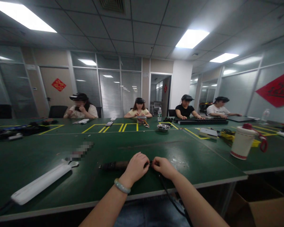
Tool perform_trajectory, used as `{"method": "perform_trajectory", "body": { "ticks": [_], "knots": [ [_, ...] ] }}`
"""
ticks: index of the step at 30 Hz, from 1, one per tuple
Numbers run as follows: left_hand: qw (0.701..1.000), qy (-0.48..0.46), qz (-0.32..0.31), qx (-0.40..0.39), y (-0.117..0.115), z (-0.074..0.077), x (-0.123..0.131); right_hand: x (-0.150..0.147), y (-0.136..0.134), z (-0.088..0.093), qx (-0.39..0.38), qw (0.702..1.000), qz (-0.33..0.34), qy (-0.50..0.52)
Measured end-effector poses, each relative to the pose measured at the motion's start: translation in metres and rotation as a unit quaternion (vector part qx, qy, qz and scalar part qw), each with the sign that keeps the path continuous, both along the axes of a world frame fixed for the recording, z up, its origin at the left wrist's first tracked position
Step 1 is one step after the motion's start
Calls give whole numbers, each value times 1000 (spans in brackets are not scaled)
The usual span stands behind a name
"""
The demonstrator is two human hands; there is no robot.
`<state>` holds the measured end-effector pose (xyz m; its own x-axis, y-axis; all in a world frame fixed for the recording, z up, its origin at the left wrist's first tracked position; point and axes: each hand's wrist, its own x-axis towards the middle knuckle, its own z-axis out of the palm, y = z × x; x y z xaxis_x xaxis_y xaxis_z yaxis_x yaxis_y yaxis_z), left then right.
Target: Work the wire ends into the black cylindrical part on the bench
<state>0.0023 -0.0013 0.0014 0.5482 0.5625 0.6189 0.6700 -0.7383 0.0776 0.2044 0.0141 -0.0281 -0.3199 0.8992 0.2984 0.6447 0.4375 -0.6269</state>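
Note:
My left hand [136, 167] is closed over one end of a dark, cylindrical tool [113, 165] that lies on the green table [61, 157]. My right hand [164, 167] pinches something small and dark right beside it; the two hands nearly touch. A black cable [169, 195] runs from under my right hand over the table's front edge. A pale green bangle [121, 186] circles my left wrist.
A white power strip [41, 182] lies at the front left. A white jug with a red lid [243, 142] stands at the right. A metal bowl [163, 127] and a water bottle [159, 114] sit farther back. Several people sit along the far side. A cardboard box [269, 209] is lower right.

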Motion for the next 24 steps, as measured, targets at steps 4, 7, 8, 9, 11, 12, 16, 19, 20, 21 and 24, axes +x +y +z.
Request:
{"method": "perform_trajectory", "body": {
  "ticks": [4, 7, 8, 9, 11, 12, 16, 19, 20, 21, 24],
  "knots": [
    [1000, -2, -1, 3, 0, 0, 0, 0, -2, 2, 0, 1000, -2, -5],
    [1000, 3, -4, 5, 0, 0, 0, 1, -2, 3, 1, 1000, -5, -4],
    [1000, 5, -3, 5, 0, -1, 0, 0, -2, 2, 0, 1000, -4, -3],
    [1000, 8, -2, 3, 1, -1, 0, 0, -2, 2, 0, 1000, -4, -2],
    [1000, 11, 3, 1, 1, -1, 0, 0, -2, 2, 2, 1000, -2, -1],
    [1000, 13, 5, 1, 1, -2, 0, 0, -2, 2, 3, 1000, -1, -1],
    [1000, 14, 3, 2, 1, -1, 0, 0, -3, 2, 3, 1000, 0, 0],
    [1000, 12, 4, -1, 1, -1, 0, 0, -2, 2, 4, 1000, 8, 7],
    [1000, 11, 4, -2, 1, -1, 0, 0, -1, 1, 4, 1000, 9, 9],
    [1000, 11, 3, -2, 2, -1, 0, 0, -1, 1, 4, 1000, 10, 8],
    [1000, 7, 0, -2, 2, -2, 0, 0, 0, -1, 5, 1000, 7, 4]
  ]
}}
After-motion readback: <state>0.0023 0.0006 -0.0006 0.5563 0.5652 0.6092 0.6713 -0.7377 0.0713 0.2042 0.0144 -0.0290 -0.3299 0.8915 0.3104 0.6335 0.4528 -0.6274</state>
